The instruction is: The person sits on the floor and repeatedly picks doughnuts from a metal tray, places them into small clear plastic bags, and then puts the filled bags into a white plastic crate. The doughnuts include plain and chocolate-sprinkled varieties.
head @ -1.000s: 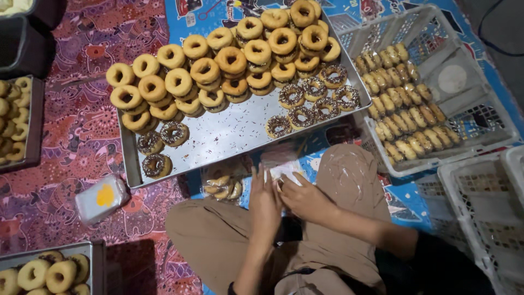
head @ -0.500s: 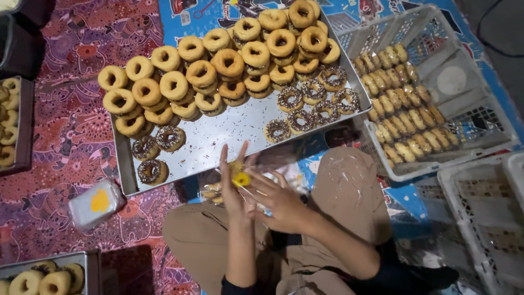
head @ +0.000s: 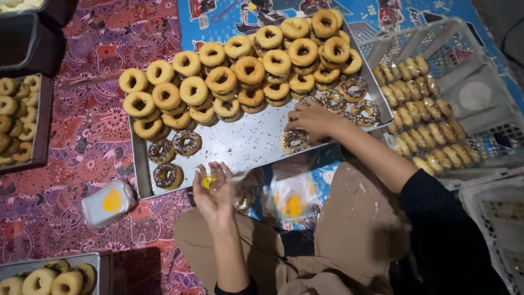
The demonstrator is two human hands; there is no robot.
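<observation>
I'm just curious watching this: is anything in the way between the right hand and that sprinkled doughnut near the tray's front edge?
Nothing visible is. The right hand already rests its fingertips on the sprinkled doughnut, which lies alone on a bare part of the metal tray. The left hand is apart, holding a small yellow piece.

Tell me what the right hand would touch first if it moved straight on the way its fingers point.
The right hand points left and down; it already rests on a sprinkled doughnut, with bare tray beyond.
</observation>
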